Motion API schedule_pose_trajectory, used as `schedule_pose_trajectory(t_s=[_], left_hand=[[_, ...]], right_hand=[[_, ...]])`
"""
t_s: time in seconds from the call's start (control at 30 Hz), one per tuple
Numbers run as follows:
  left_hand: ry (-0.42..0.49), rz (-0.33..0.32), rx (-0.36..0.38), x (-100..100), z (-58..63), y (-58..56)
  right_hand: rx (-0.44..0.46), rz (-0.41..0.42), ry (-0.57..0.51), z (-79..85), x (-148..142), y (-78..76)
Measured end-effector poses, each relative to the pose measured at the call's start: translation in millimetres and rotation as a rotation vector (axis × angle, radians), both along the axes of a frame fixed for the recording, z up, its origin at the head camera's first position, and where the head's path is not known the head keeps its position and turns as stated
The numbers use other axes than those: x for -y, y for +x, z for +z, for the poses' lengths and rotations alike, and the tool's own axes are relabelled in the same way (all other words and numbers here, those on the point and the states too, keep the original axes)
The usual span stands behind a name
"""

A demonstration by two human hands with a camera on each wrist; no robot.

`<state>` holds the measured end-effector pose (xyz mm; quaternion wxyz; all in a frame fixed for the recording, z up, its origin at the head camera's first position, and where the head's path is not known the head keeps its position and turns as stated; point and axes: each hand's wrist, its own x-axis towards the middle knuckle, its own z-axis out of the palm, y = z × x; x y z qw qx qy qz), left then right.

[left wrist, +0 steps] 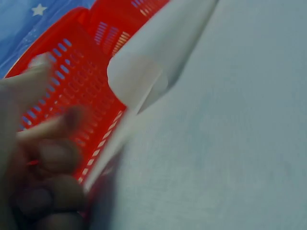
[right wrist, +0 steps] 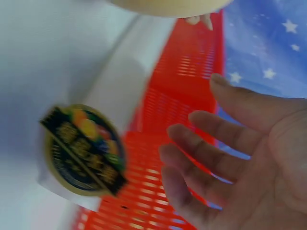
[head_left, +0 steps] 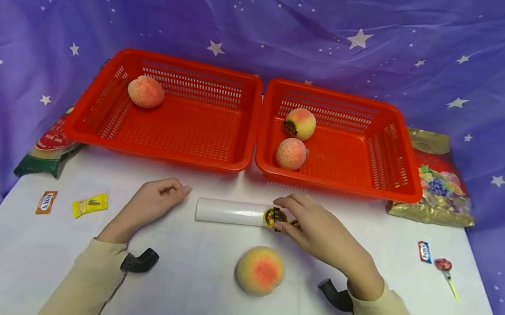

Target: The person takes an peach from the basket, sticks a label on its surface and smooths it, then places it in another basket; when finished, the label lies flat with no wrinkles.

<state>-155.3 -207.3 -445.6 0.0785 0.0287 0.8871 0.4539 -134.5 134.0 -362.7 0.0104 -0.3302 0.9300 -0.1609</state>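
Observation:
A white roll of stickers (head_left: pixel 231 212) lies across the table in the head view. Near its right end it bears a round black-and-gold fruit sticker (right wrist: pixel 86 151). My right hand (head_left: pixel 312 226) is at that end; in the right wrist view its fingers are relaxed and spread, with nothing held. Left of the roll, my left hand (head_left: pixel 155 206) hovers with loosely bent fingers and holds nothing; the left wrist view blurs it. A yellow-red peach (head_left: pixel 260 271) sits on the table in front of the roll. No sticker shows on its visible side.
Behind stand two red baskets: the left basket (head_left: pixel 176 158) contains one peach (head_left: pixel 146 92), the right basket (head_left: pixel 335 186) two, one with a sticker (head_left: pixel 290 127). Wrapped candies (head_left: pixel 90 205), a lollipop (head_left: pixel 444 264) and snack bags (head_left: pixel 441 182) lie at the sides.

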Motion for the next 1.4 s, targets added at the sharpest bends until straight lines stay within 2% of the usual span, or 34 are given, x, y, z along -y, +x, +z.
schedule_pose_trajectory(t_s=[0.07,0.13,0.3,0.4,0.47,0.67,0.8,1.03,1.2,1.3,1.4], left_hand=[[-0.064,-0.062,0.024,-1.6,-0.2,2.2],[-0.076,-0.116,0.063,-3.3,0.2,4.5],[-0.012,-0.181,0.160,-9.6,3.4,9.2],[0.022,-0.194,0.148,-12.8,3.3,9.5],[0.042,-0.186,0.145,-13.9,3.1,9.8],[0.149,-0.192,0.213,-15.5,2.7,9.5],[0.195,-0.193,0.226,-15.5,2.1,9.2],[0.178,-0.176,0.235,-14.9,2.8,9.1],[0.139,-0.169,0.265,-11.2,4.3,8.0],[0.067,-0.139,0.222,-10.1,9.2,10.2],[-0.026,-0.099,0.091,-16.3,19.4,20.4]], right_hand=[[0.027,0.018,-0.010,-6.6,1.4,-7.3],[0.046,0.033,-0.002,-12.3,2.1,-11.7],[0.067,0.038,0.057,-22.4,2.3,-13.1],[0.040,0.029,0.075,-24.3,2.8,-11.9],[0.013,0.022,0.062,-24.0,2.9,-11.1],[-0.066,0.037,-0.033,-18.5,1.2,-11.6],[-0.115,0.018,-0.059,-15.6,-0.2,-13.4],[-0.171,-0.068,-0.130,-8.1,-4.1,-17.2],[-0.200,-0.151,-0.203,1.0,-12.0,-12.4],[-0.206,-0.189,-0.225,5.2,-18.1,-7.3],[-0.209,-0.205,-0.242,7.1,-23.4,-1.4]])
